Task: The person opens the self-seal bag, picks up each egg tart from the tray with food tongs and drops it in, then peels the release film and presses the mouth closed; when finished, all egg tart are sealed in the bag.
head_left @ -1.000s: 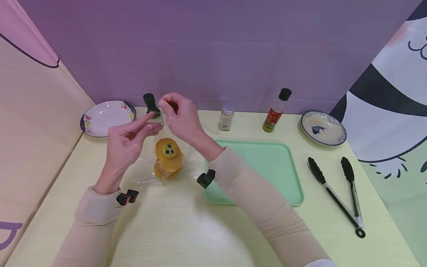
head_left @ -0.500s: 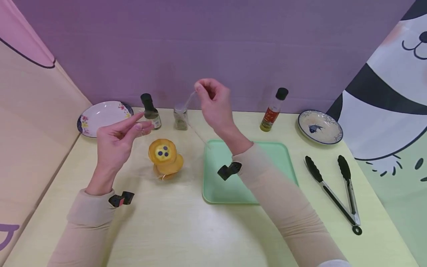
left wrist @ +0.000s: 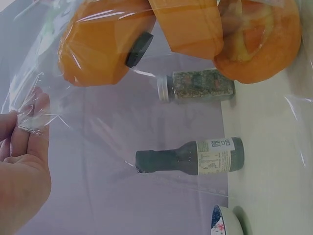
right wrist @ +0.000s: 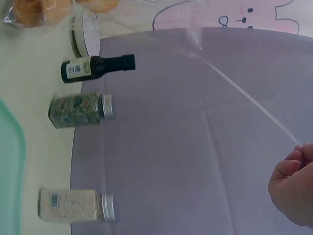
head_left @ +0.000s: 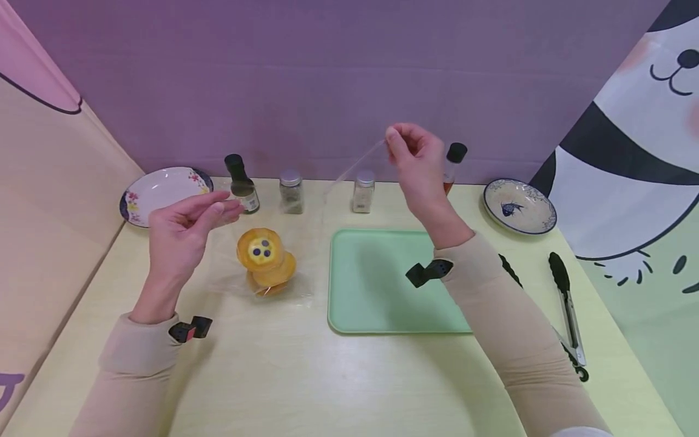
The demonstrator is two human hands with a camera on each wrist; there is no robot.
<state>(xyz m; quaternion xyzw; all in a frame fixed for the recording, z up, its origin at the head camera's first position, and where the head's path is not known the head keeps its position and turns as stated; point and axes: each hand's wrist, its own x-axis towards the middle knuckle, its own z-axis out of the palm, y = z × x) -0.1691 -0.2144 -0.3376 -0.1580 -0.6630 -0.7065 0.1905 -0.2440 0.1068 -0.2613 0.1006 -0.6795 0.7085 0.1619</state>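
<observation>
With thumb and fingers, my left hand [head_left: 177, 237] pinches the upper edge of a clear plastic bag [left wrist: 105, 125]. Golden bread pieces [head_left: 267, 276] sit inside the bag, and a round bun [head_left: 260, 250] with dark spots on a yellow centre shows uppermost. Raised at the right, my right hand [head_left: 417, 167] pinches the end of a thin clear strip [head_left: 355, 165]. In the right wrist view the strip [right wrist: 249, 98] runs taut from the fingertips towards the bag's film. Below the right hand lies a green tray [head_left: 377, 285].
Along the back stand a dark bottle [head_left: 242, 185], a herb jar [head_left: 292, 193], a pale-filled jar [head_left: 363, 193] and a sauce bottle [head_left: 453, 161] partly behind the right hand. Plates [head_left: 158, 197] and a small dish [head_left: 520, 206] flank them. Tongs [head_left: 568, 309] lie partly under the right sleeve.
My right hand has moved far right and up from beside the left hand, drawing the strip out. The left hand still pinches the bag, slightly further left in view.
</observation>
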